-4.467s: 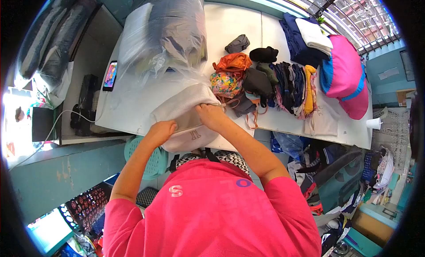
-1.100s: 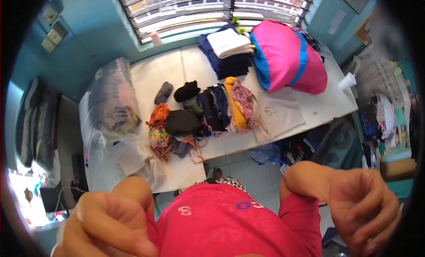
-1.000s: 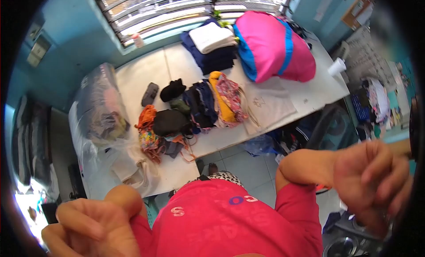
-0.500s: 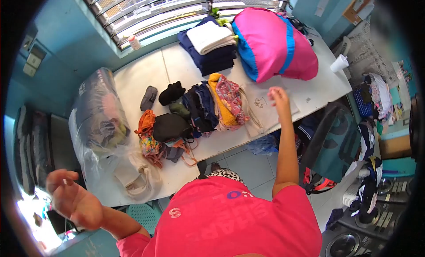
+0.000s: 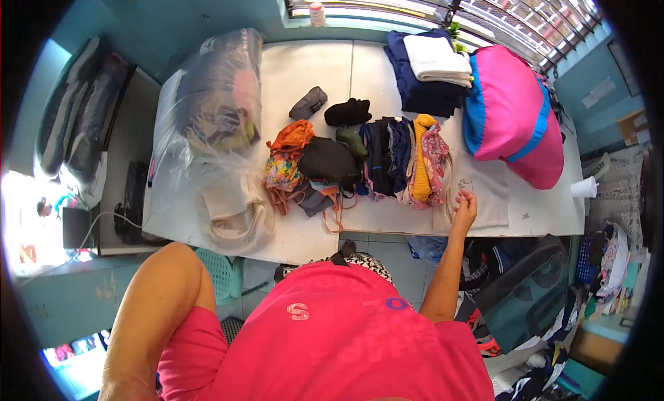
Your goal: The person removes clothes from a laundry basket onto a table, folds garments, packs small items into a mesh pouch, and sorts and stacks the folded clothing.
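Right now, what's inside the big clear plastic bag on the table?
Dark, pink and yellow-green soft items show through the clear plastic bag. Cream fabric lies at its loose end; whether inside or beneath, I can't tell. Anything deeper is hidden by the outer items.

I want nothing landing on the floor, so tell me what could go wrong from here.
The row of folded clothes might slump if the right hand tugs the pale printed cloth beside it. The white cup, near the right end of the table, could be knocked off.
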The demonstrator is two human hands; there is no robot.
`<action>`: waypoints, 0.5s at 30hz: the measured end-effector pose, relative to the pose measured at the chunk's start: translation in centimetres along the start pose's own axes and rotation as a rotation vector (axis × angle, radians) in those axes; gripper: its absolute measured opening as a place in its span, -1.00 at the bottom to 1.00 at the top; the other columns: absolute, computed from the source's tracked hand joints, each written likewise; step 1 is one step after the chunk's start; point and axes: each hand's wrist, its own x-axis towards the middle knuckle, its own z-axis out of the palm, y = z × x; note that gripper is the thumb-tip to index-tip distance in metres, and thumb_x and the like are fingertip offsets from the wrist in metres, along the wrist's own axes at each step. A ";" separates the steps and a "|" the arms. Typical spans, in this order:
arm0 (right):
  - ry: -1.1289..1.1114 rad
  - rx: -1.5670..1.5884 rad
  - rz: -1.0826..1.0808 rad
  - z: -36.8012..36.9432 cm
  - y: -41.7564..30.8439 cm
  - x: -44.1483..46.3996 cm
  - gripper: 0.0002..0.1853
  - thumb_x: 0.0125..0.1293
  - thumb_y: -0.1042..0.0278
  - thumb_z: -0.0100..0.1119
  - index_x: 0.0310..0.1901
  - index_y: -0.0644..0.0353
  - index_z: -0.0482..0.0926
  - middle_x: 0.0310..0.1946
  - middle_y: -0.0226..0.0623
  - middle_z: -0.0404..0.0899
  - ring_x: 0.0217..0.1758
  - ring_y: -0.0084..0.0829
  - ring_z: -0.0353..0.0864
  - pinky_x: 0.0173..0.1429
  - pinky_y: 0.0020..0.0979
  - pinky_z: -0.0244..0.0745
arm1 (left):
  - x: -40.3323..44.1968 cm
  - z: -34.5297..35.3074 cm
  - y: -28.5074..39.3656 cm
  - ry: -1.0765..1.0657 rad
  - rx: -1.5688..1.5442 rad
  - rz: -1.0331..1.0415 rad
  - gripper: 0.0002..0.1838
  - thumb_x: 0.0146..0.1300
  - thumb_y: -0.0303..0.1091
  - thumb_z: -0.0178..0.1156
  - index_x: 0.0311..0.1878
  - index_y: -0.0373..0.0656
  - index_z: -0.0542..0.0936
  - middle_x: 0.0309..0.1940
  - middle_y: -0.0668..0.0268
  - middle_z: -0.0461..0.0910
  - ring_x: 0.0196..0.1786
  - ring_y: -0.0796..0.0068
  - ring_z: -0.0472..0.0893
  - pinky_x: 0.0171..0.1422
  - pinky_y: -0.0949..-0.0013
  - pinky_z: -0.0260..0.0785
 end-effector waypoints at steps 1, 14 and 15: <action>-0.015 -0.004 -0.002 0.3 -0.8 0.2 -0.80 0.25 0.39 -0.10 -0.14 0.16 0.48 -0.20 -0.42 0.52 -0.23 -0.59 0.45 -0.28 -0.59 0.33 | -0.1 0.0 0.1 0.001 -0.002 -0.006 -0.50 0.11 0.16 -0.17 0.07 0.20 0.35 0.13 0.07 0.19 0.15 0.25 0.17 0.18 0.22 -0.06; -0.209 -0.037 -0.573 11.1 -11.7 -6.1 -0.86 0.20 0.66 -0.09 -0.27 0.32 0.48 -0.27 -0.26 0.51 -0.17 -0.45 0.50 -0.03 -0.50 0.39 | -3.3 -2.5 2.7 0.053 -0.023 -0.071 -0.70 0.18 -0.14 -0.13 -0.10 -0.05 0.44 -0.09 0.16 0.40 -0.10 0.40 0.38 -0.04 0.42 0.15; -0.286 0.005 -0.638 12.4 -12.3 -6.9 -0.88 0.19 0.66 -0.06 -0.27 0.33 0.48 -0.27 -0.25 0.51 -0.17 -0.44 0.50 -0.04 -0.49 0.39 | -3.9 -3.0 2.9 0.065 -0.030 -0.073 -0.71 0.19 -0.17 -0.12 -0.12 -0.07 0.44 -0.11 0.17 0.42 -0.12 0.41 0.39 -0.06 0.43 0.17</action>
